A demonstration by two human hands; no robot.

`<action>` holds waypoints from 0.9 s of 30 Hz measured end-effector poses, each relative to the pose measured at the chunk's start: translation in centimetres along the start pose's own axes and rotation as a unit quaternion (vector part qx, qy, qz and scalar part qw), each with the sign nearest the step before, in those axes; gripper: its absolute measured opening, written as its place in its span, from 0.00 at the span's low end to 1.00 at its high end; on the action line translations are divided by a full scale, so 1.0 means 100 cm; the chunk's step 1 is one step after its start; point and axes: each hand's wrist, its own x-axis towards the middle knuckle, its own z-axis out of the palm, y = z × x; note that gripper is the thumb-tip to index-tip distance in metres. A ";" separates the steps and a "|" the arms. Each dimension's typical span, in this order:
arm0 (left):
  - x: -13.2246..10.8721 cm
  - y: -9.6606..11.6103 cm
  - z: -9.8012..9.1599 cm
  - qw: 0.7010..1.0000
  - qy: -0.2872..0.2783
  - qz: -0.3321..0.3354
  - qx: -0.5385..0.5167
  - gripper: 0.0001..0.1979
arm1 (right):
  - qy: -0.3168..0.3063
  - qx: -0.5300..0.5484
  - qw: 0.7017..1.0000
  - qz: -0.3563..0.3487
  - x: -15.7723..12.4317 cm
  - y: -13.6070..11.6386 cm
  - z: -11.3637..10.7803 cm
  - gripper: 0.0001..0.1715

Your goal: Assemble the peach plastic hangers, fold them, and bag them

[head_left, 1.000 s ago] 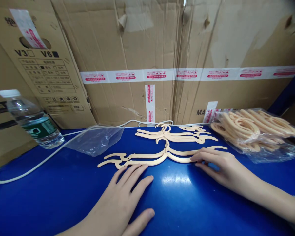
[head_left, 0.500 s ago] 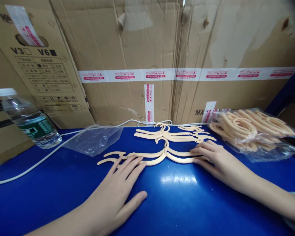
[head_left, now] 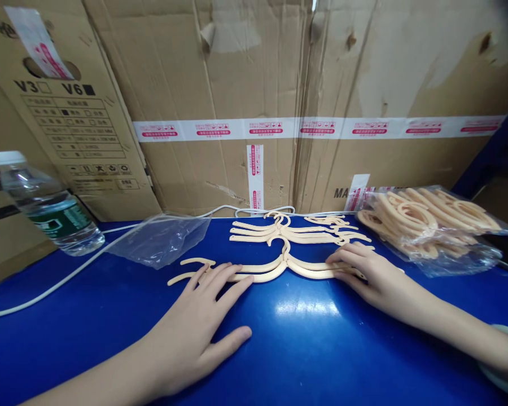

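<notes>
Left hand (head_left: pixel 195 327), right hand (head_left: pixel 366 273) flat on near hangers (head_left: pixel 275 269)

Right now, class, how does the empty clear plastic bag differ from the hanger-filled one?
The empty clear plastic bag lies slack and flat; the clear plastic bag of beige hangers bulges. The empty bag sits left of the loose hangers, the filled bag right of them. Both rest on the blue table.
</notes>
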 end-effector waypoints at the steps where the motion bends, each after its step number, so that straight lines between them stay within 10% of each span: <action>1: 0.001 0.000 -0.001 1.000 0.000 0.003 -0.002 0.25 | -0.001 0.000 1.000 0.000 0.000 0.000 0.000 0.09; 15: -0.001 0.001 0.003 0.998 0.046 0.038 -0.016 0.26 | 0.066 -0.009 0.997 -0.043 -0.001 -0.020 -0.004 0.18; 27: 0.009 0.007 -0.010 0.980 0.023 0.188 -0.053 0.16 | -0.100 0.021 0.986 -0.132 -0.006 -0.042 -0.009 0.15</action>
